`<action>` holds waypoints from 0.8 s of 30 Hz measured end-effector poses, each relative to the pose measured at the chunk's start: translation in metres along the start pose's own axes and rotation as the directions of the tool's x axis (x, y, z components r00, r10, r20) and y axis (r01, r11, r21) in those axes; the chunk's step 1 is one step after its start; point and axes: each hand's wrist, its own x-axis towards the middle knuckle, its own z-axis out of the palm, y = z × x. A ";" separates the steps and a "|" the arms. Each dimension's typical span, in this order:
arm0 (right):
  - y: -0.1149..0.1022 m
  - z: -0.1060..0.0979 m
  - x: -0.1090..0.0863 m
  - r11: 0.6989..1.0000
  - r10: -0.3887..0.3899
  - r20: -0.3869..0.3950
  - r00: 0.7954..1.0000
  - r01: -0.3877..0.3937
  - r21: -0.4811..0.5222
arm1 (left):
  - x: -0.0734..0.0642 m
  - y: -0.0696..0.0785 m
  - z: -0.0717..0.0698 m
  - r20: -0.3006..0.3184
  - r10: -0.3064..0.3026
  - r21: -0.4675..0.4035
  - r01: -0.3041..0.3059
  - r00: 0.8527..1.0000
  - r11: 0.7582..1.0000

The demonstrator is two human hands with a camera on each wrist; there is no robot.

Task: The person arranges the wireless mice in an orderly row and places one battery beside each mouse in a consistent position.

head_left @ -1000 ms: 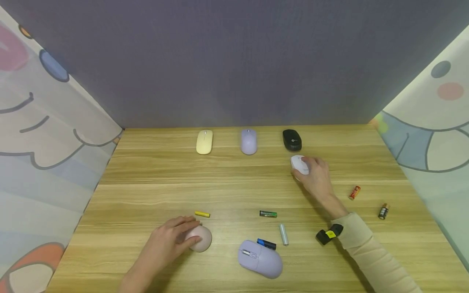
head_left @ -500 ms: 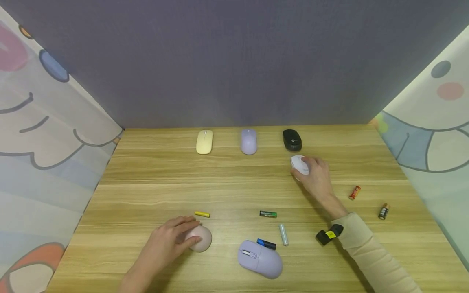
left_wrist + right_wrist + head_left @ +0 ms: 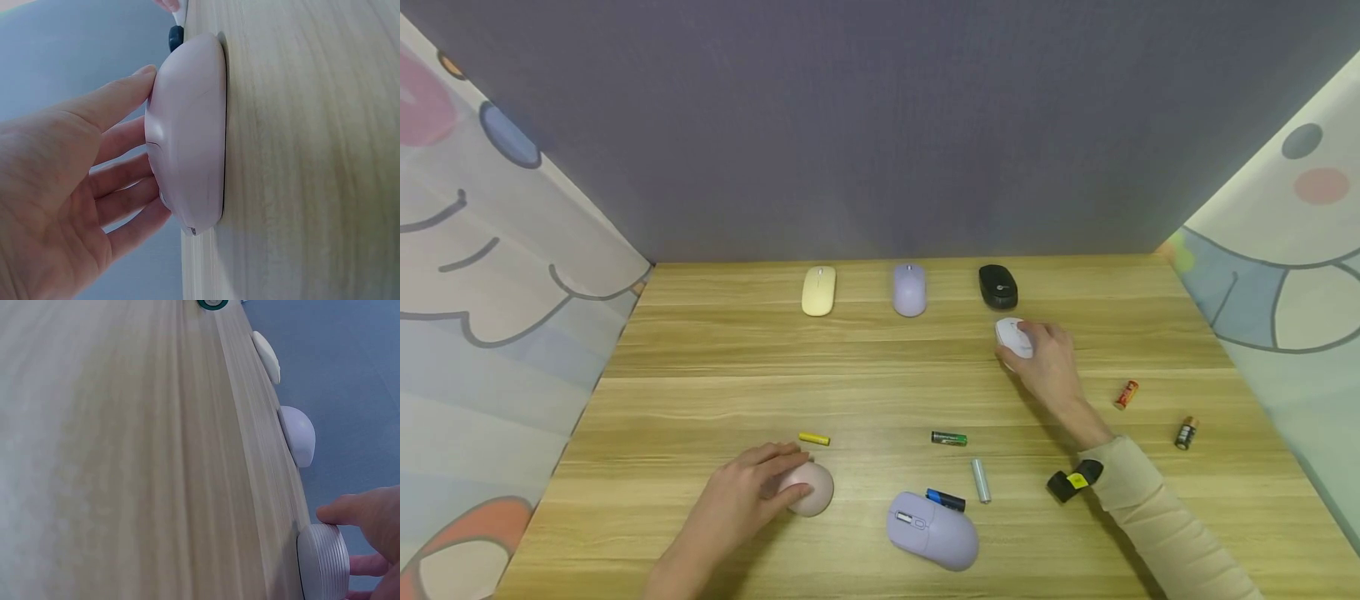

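Note:
At the left front, my left hand [image 3: 737, 500] holds a pale pink computer mouse [image 3: 817, 490], thumb on one side and fingers across the other. In the left wrist view this mouse [image 3: 187, 131] sits flat on the tabletop; some fingertips are hidden behind it. Farther back on the right, my right hand [image 3: 1051, 371] grips a white computer mouse [image 3: 1011, 335] between thumb and fingers. Ribbed lines mark the side of that white mouse [image 3: 325, 562] in the right wrist view. Just behind it lies a black mouse [image 3: 997, 287].
A yellow mouse [image 3: 818, 292] and a lilac mouse [image 3: 909, 292] stand along the back edge. A larger lilac mouse [image 3: 934, 532] lies in front, touching or close to a blue-black battery [image 3: 945, 500]. Several batteries lie about, including yellow [image 3: 814, 438], green-black [image 3: 949, 438] and red [image 3: 1126, 394] ones.

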 end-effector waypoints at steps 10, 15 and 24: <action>0.000 0.000 -0.001 1.000 -0.001 0.012 1.000 0.001 0.003 | 0.000 -0.001 0.000 0.017 -0.016 -0.003 0.016 1.000 1.000; 0.000 0.000 -0.003 0.999 -0.033 -0.018 0.999 0.033 0.005 | 0.001 -0.001 0.000 0.016 -0.007 -0.014 0.008 1.000 1.000; 0.000 0.000 -0.008 0.987 -0.158 -0.074 0.985 0.157 -0.018 | 0.001 -0.002 0.000 0.014 0.011 -0.022 -0.010 1.000 1.000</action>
